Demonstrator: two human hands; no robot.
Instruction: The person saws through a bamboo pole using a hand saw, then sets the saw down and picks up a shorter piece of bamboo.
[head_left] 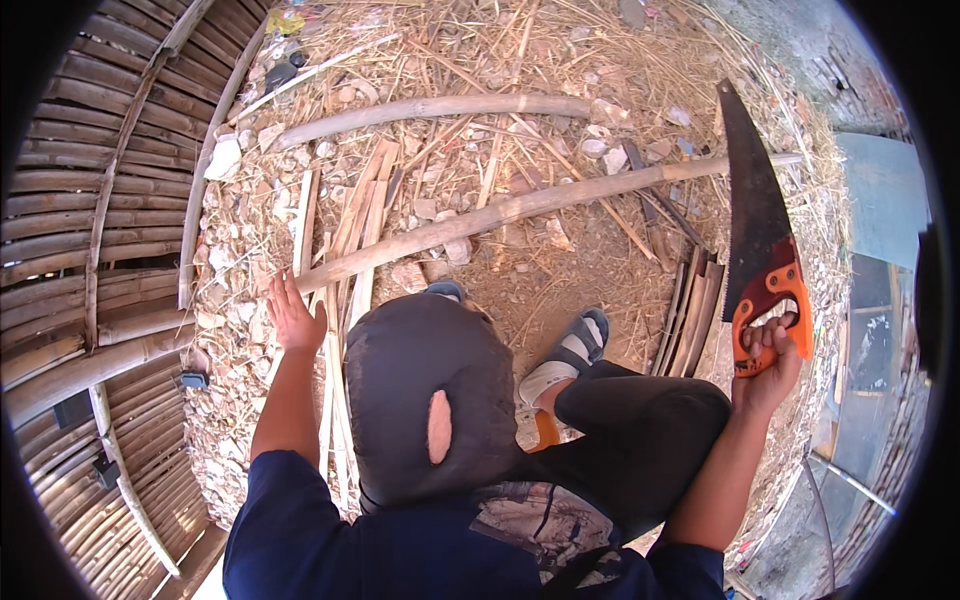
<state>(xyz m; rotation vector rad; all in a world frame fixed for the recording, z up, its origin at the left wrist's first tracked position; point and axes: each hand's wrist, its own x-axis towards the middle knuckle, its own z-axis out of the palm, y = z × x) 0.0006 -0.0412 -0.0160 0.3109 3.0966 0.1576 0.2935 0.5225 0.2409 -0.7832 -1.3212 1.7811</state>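
Head cam: L of fisheye pair, upright, looking dn.
From wearer's head, faces fwd & dn over shirt [400, 550] and knee [425, 345], v. close, to ground [510, 285] beyond; L hand [295, 318] and R hand [772, 352] mid-dist., wall [60, 212] far L, bent by lens.

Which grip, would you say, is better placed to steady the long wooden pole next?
Probably the left grip: it is open at the left end of the pole, seemingly touching it, while the right grip is closed around the saw.
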